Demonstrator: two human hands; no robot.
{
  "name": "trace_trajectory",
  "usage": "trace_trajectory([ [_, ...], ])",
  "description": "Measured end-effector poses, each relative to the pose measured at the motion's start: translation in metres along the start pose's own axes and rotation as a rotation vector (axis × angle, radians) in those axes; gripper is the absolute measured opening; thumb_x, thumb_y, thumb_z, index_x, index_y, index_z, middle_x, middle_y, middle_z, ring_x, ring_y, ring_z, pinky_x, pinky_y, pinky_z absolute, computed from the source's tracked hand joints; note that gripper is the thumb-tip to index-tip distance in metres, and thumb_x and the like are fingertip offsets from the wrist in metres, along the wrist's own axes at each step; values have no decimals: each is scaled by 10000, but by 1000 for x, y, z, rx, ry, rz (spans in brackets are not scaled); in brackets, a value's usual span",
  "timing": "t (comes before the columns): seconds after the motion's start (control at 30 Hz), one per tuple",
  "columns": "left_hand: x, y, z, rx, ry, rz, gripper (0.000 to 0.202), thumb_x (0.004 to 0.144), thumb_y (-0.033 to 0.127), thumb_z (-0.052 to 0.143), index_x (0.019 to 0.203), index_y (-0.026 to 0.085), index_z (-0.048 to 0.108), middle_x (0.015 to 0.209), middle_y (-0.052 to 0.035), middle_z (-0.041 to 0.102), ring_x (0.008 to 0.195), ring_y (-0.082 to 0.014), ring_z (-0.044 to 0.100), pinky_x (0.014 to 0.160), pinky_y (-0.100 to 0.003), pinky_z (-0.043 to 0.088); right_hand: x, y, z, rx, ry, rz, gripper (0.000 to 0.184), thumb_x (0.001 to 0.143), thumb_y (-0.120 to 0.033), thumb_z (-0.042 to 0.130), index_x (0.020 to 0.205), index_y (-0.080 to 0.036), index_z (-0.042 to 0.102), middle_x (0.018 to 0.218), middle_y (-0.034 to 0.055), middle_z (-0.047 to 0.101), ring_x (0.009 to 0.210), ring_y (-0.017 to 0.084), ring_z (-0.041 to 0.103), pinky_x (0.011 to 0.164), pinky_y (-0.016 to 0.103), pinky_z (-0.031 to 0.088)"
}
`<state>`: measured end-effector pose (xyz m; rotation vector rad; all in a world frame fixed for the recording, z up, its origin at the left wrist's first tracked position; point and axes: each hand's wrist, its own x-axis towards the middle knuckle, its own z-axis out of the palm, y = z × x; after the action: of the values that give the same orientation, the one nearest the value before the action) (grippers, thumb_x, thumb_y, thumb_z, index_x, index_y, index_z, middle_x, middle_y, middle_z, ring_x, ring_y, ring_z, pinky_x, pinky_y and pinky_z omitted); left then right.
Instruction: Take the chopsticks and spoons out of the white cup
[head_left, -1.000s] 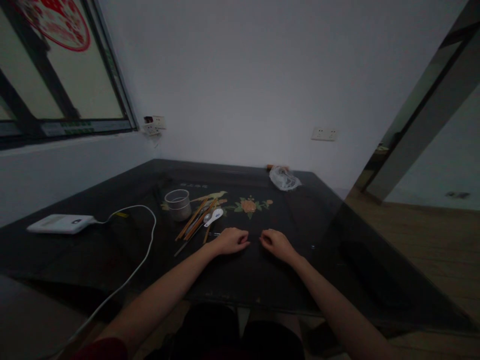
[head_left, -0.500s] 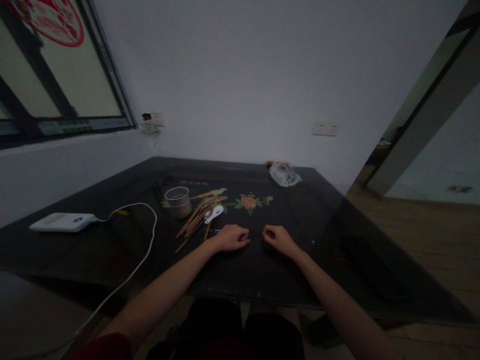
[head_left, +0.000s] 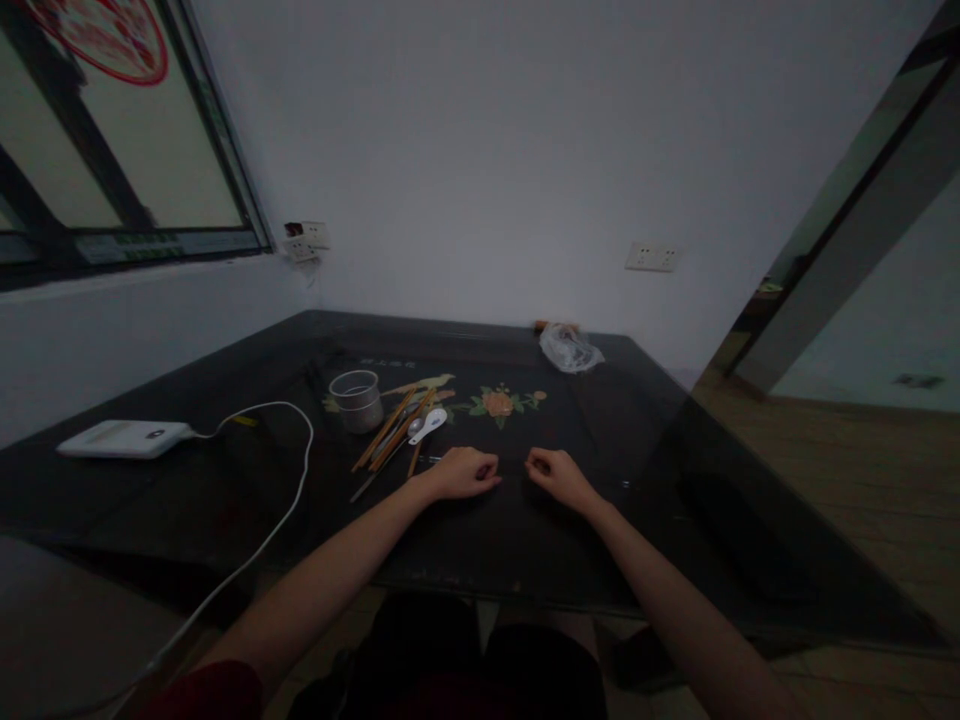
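Observation:
My left hand [head_left: 463, 471] and my right hand [head_left: 555, 474] rest side by side on the black table [head_left: 615, 440], each curled into a loose fist with nothing visible in it. Just left of my left hand lies a bundle of wooden chopsticks [head_left: 391, 432] with a white spoon [head_left: 427, 426] and a thin metal utensil among them. A small metal cup [head_left: 358, 399] stands upright behind the chopsticks. A painted flower and bird pattern [head_left: 498, 403] decorates the tabletop beyond my hands.
A white power bank [head_left: 122, 438] with a white cable [head_left: 292, 500] lies at the left. A crumpled clear plastic bag [head_left: 568, 350] sits at the table's far edge by the wall. A window is at the left, wooden floor at the right.
Both hands have stayed in place on the table; only the view has shifted slightly.

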<state>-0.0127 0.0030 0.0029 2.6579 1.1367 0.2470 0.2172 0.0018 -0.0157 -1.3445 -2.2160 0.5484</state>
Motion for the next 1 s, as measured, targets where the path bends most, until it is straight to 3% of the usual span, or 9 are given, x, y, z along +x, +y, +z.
trace_trajectory([
  [0.43, 1, 2, 2, 2, 25, -54, 245, 894, 397, 457, 831, 212, 604, 731, -4, 638, 683, -147, 590, 554, -224, 304, -1, -3, -2, -2, 4, 1, 171, 812, -268, 510, 696, -172, 592, 561, -31, 524, 521, 100, 450, 515, 204, 274],
  [0.77, 2, 3, 0, -11, 19, -75, 243, 885, 395, 471, 824, 206, 611, 713, -9, 632, 677, -148, 591, 550, -223, 312, 1, 1, 0, -32, 0, -10, 378, 867, -402, 474, 574, -168, 517, 519, -39, 442, 509, 94, 391, 513, 212, 247],
  [1.0, 2, 3, 1, -11, 18, -90, 225, 882, 392, 475, 841, 213, 604, 742, -7, 641, 691, -147, 592, 557, -219, 324, 1, -1, -1, -17, 3, -33, 394, 880, -426, 463, 586, -170, 520, 525, -39, 446, 514, 98, 390, 519, 216, 258],
])
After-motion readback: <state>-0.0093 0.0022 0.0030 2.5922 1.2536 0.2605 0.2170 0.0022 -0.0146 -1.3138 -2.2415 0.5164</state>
